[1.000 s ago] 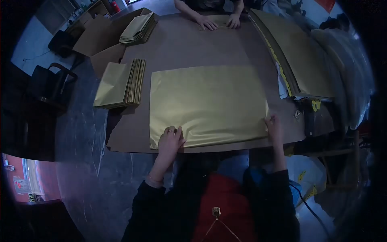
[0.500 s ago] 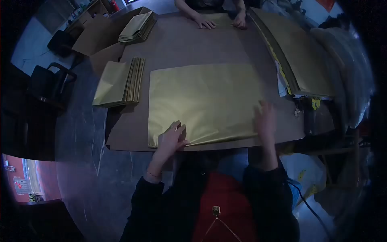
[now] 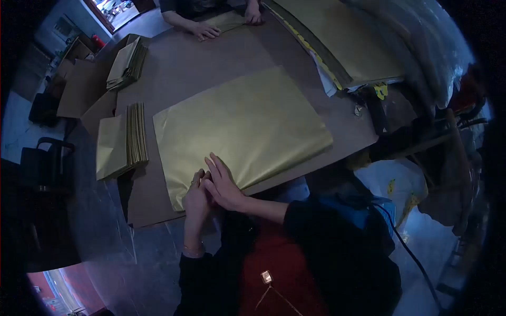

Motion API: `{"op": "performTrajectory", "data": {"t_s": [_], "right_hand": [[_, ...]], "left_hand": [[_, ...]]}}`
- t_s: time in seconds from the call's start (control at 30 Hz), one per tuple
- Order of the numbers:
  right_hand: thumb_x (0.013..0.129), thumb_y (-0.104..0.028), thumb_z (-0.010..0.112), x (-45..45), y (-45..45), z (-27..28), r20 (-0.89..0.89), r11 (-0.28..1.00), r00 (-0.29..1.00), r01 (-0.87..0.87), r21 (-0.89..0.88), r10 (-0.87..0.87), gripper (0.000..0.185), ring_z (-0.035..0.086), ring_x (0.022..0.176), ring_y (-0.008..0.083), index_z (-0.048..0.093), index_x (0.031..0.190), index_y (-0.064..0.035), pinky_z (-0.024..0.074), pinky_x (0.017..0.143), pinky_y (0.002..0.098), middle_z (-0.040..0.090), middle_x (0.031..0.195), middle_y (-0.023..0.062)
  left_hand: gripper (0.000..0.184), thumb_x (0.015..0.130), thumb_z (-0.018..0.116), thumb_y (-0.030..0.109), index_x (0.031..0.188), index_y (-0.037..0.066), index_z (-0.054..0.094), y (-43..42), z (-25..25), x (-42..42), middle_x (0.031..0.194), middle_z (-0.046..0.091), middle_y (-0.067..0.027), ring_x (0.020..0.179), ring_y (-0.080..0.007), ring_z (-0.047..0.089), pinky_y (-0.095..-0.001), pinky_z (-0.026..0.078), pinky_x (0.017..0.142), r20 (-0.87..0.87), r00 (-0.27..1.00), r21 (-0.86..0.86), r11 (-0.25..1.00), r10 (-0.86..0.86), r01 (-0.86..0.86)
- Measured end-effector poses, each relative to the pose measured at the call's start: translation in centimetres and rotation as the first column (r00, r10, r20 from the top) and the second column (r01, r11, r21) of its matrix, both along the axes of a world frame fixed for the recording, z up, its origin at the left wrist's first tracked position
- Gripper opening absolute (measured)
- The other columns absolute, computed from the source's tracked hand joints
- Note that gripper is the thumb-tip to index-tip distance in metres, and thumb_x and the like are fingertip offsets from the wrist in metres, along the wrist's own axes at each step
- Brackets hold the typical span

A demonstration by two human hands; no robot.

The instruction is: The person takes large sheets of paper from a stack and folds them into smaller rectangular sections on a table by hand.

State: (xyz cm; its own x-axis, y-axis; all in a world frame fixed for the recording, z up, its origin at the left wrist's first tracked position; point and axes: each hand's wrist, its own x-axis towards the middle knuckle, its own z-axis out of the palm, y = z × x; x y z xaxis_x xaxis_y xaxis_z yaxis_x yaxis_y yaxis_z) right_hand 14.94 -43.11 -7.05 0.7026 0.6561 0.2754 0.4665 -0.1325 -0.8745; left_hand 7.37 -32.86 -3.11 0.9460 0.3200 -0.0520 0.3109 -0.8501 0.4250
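A large gold paper sheet (image 3: 247,121) lies at a slant on the brown tabletop, with its near edge turned over or raised and creases spreading from my hands. My left hand (image 3: 196,199) is at the near left part of that edge, fingers curled closed on the paper. Right beside it, my right hand (image 3: 224,185) lies with fingers stretched out over the sheet, its thumb side touching or overlapping my left hand. The right fingers hold nothing. Where the two hands meet, the paper edge is hidden.
Folded gold paper stands in a bundle (image 3: 121,139) at the left, with another bundle (image 3: 126,63) behind it by a cardboard box (image 3: 84,87). A thick stack of gold sheets (image 3: 348,42) lies far right. Across the table, another person's hands (image 3: 205,30) rest on gold paper.
My right hand has swept left from the sheet's right side to join my left hand. The camera view has turned, so the table appears tilted. My left hand stays at the near edge.
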Motion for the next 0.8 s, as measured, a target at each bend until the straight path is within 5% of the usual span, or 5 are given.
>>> {"op": "performTrajectory", "data": {"t_s": [0.17, 0.3, 0.73, 0.77, 0.8], "right_hand": [[0.092, -0.018, 0.046, 2.9, -5.6, 0.2, 0.035, 0.997, 0.999, 0.029, -0.066, -0.026, 0.061, 0.018, 0.134, 0.0386, 0.017, 0.141, 0.0026, 0.019, 0.11, 0.0433, 0.015, 0.146, 0.0224], [0.093, -0.012, 0.041, 6.4, -11.7, 0.1, 0.011, 0.977, 0.981, 0.196, -0.08, -0.195, 0.059, 0.019, 0.135, 0.037, 0.012, 0.142, 0.0025, 0.0174, 0.11, 0.0411, 0.018, 0.146, 0.0226], [0.1, -0.027, 0.03, 14.2, -22.6, -2.3, -0.347, 0.602, 0.617, 0.782, 0.164, -0.707, 0.052, 0.026, 0.134, 0.0296, 0.019, 0.142, 0.0023, 0.0212, 0.109, 0.0365, 0.028, 0.143, 0.02], [0.1, -0.027, 0.03, 13.9, -21.7, -2.2, -0.35, 0.639, 0.651, 0.751, 0.169, -0.673, 0.052, 0.026, 0.134, 0.0296, 0.019, 0.142, 0.0023, 0.0212, 0.109, 0.0365, 0.028, 0.143, 0.02], [0.1, -0.026, 0.031, 12.8, -20.8, -1.1, -0.139, 0.713, 0.727, 0.686, 0.144, -0.672, 0.05, 0.026, 0.134, 0.0302, 0.022, 0.141, 0.0009, 0.0206, 0.109, 0.0377, 0.029, 0.143, 0.0197]], "left_hand": [[0.071, 0.07, 0.074, 0.031, 0.13, 0.006, 0.045, -0.6, 1.1, 0.3, 0.135, 0.043, -0.0132, 0.116, -0.0318, 0.05, -0.039, 0.046, 0.09, -0.056, 0.998, 0.059, 0.998, -0.02, 0.023], [0.079, 0.065, 0.073, 0.044, 0.129, 0.007, 0.045, -0.2, -0.7, -0.4, 0.135, 0.042, -0.0148, 0.118, -0.0326, 0.048, -0.0386, 0.046, 0.09, 0.097, 0.993, 0.1, 0.994, -0.063, 0.053], [0.067, 0.073, 0.072, 0.029, 0.13, 0.005, 0.044, -1.7, -2.5, -1.5, 0.139, 0.037, -0.0153, 0.129, -0.0349, 0.035, -0.0405, 0.036, 0.102, 0.218, 0.974, 0.038, 0.997, 0.057, -0.067], [0.066, 0.073, 0.072, 0.028, 0.129, 0.005, 0.045, -1.6, -2.9, -1.5, 0.139, 0.037, -0.0155, 0.129, -0.0351, 0.035, -0.0404, 0.036, 0.102, 0.24, 0.969, 0.029, 0.997, 0.059, -0.068], [0.065, 0.074, 0.071, 0.027, 0.129, 0.005, 0.045, -1.7, -2.7, -1.5, 0.138, 0.038, -0.0164, 0.128, -0.0351, 0.036, -0.0404, 0.037, 0.102, 0.226, 0.972, 0.026, 0.997, 0.068, -0.076]]}}
